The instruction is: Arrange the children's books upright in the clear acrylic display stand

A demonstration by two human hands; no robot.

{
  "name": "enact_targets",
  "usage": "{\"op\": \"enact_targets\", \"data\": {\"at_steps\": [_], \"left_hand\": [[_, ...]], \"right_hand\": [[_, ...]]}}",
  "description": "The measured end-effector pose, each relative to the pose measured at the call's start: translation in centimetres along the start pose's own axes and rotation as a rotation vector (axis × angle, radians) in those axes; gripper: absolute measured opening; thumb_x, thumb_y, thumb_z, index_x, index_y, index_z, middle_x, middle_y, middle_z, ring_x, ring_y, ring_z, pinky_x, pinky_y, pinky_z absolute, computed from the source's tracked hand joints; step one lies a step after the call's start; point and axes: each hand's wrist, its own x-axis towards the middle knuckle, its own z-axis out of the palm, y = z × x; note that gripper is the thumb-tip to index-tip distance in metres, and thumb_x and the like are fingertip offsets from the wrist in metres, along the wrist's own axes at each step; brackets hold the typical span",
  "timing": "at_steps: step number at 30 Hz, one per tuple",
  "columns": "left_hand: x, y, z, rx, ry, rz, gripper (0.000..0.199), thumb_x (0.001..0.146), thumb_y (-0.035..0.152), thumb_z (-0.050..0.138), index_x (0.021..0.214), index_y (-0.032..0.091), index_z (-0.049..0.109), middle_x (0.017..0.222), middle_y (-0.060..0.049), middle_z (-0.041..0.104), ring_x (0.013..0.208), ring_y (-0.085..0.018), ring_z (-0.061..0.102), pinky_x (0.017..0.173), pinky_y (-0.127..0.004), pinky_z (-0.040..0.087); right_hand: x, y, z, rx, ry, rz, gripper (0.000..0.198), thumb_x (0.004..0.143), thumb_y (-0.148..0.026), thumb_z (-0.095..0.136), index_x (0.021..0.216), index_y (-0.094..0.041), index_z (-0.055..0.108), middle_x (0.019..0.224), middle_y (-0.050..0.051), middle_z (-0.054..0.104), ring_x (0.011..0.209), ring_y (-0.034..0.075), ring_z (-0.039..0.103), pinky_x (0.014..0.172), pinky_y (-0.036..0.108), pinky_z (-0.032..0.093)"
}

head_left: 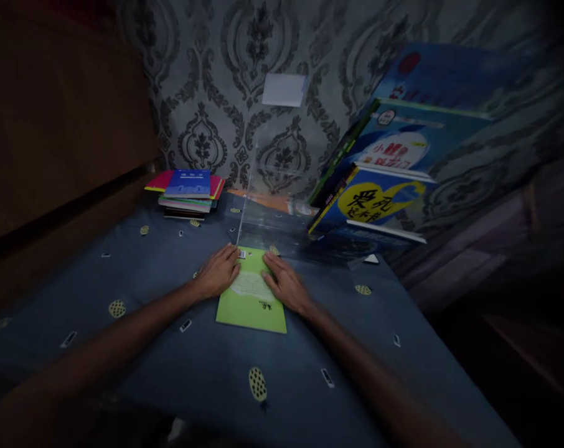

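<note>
A thin lime-green book [251, 318] lies on the patterned dark cloth, with a barcode near its far edge and a pale text patch in the middle. My left hand [218, 271] rests along its left edge, fingers stretched forward. On the right edge of the same book, my right hand [286, 283] lies with its fingers extended and its thumb over the pale patch. Both hands touch the book without wrapping round it. Just beyond it is a clear plastic book rack [272, 235], holding several upright books [380, 202] on its right side.
A stack of books and booklets [187, 185] sits at the back left, a blue one on top. A white card [284, 90] shows against the patterned wall behind. Brown wooden furniture [62, 118] borders the left side. The cloth-covered table [188, 367] drops off at the right.
</note>
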Motion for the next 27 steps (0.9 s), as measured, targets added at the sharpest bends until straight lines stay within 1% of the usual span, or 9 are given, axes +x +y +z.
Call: {"op": "enact_targets", "data": {"at_steps": [3, 5, 11, 14, 16, 19, 22, 25, 27], "left_hand": [[0.0, -0.1, -0.4, -0.006, -0.028, 0.012, 0.042, 0.097, 0.027, 0.04, 0.134, 0.01, 0.054, 0.143, -0.014, 0.055, 0.139, -0.026, 0.044, 0.116, -0.042, 0.035], [0.1, -0.2, -0.5, -0.02, -0.046, 0.015, 0.043, 0.098, 0.028, 0.039, 0.134, 0.01, 0.054, 0.144, -0.014, 0.055, 0.14, -0.026, 0.043, 0.117, -0.042, 0.034], [0.2, -0.1, -0.7, -0.05, -0.046, 0.008, 0.043, 0.098, 0.028, 0.037, 0.133, 0.012, 0.055, 0.143, -0.012, 0.055, 0.14, -0.026, 0.042, 0.116, -0.044, 0.035], [0.2, 0.3, -1.2, -0.023, -0.054, -0.001, 0.042, 0.096, 0.026, 0.039, 0.131, 0.012, 0.058, 0.141, -0.011, 0.058, 0.138, -0.026, 0.046, 0.115, -0.043, 0.037], [-0.4, 0.8, -1.7, -0.011, -0.068, 0.001, 0.041, 0.096, 0.024, 0.04, 0.13, 0.013, 0.059, 0.14, -0.011, 0.059, 0.136, -0.025, 0.049, 0.113, -0.041, 0.04], [-2.8, 2.1, -2.9, -0.031, -0.092, 0.047, 0.04, 0.097, 0.026, 0.041, 0.129, 0.012, 0.06, 0.141, -0.012, 0.058, 0.133, -0.024, 0.052, 0.11, -0.04, 0.044], [-6.6, 3.8, -4.3, -0.083, -0.088, 0.122, 0.041, 0.099, 0.032, 0.041, 0.131, 0.013, 0.058, 0.141, -0.012, 0.057, 0.133, -0.024, 0.052, 0.11, -0.04, 0.045], [-10.1, 5.5, -5.3, -0.14, -0.076, 0.146, 0.041, 0.101, 0.037, 0.041, 0.135, 0.018, 0.055, 0.144, -0.009, 0.055, 0.135, -0.022, 0.05, 0.11, -0.04, 0.045], [-11.6, 6.2, -5.6, -0.157, -0.066, 0.154, 0.041, 0.101, 0.037, 0.041, 0.136, 0.019, 0.054, 0.145, -0.009, 0.055, 0.135, -0.022, 0.05, 0.11, -0.04, 0.046]], "right_hand": [[-1.4, -1.0, -0.7, 0.015, -0.029, -0.02, 0.053, 0.097, -0.039, 0.043, 0.142, -0.012, 0.051, 0.15, 0.016, 0.047, 0.142, 0.028, 0.04, 0.118, 0.051, 0.03], [-2.9, -2.0, -1.3, 0.044, -0.055, -0.046, 0.054, 0.097, -0.04, 0.046, 0.143, -0.012, 0.049, 0.151, 0.016, 0.046, 0.142, 0.028, 0.039, 0.119, 0.053, 0.027], [-7.6, -4.6, -2.6, 0.159, -0.13, -0.197, 0.059, 0.098, -0.043, 0.049, 0.15, -0.017, 0.04, 0.153, 0.015, 0.043, 0.144, 0.027, 0.035, 0.12, 0.055, 0.024], [-8.3, -4.7, -2.6, 0.173, -0.127, -0.243, 0.058, 0.098, -0.042, 0.052, 0.149, -0.017, 0.041, 0.153, 0.015, 0.043, 0.144, 0.027, 0.035, 0.12, 0.053, 0.026], [-8.2, -4.6, -2.5, 0.18, -0.116, -0.252, 0.056, 0.098, -0.041, 0.051, 0.148, -0.017, 0.043, 0.152, 0.015, 0.044, 0.144, 0.026, 0.035, 0.12, 0.052, 0.028], [-8.1, -4.5, -2.3, 0.179, -0.105, -0.246, 0.054, 0.099, -0.041, 0.051, 0.147, -0.017, 0.044, 0.151, 0.015, 0.045, 0.144, 0.026, 0.036, 0.119, 0.051, 0.029], [-8.0, -4.6, -2.3, 0.168, -0.101, -0.238, 0.055, 0.098, -0.041, 0.053, 0.146, -0.016, 0.046, 0.151, 0.016, 0.045, 0.143, 0.026, 0.037, 0.119, 0.05, 0.03], [-8.1, -4.7, -2.3, 0.154, -0.105, -0.235, 0.055, 0.097, -0.04, 0.055, 0.145, -0.014, 0.046, 0.151, 0.017, 0.045, 0.143, 0.025, 0.037, 0.119, 0.049, 0.029], [-8.2, -4.8, -2.3, 0.147, -0.106, -0.237, 0.055, 0.097, -0.039, 0.055, 0.146, -0.015, 0.045, 0.152, 0.017, 0.044, 0.144, 0.026, 0.036, 0.119, 0.051, 0.029]]}}
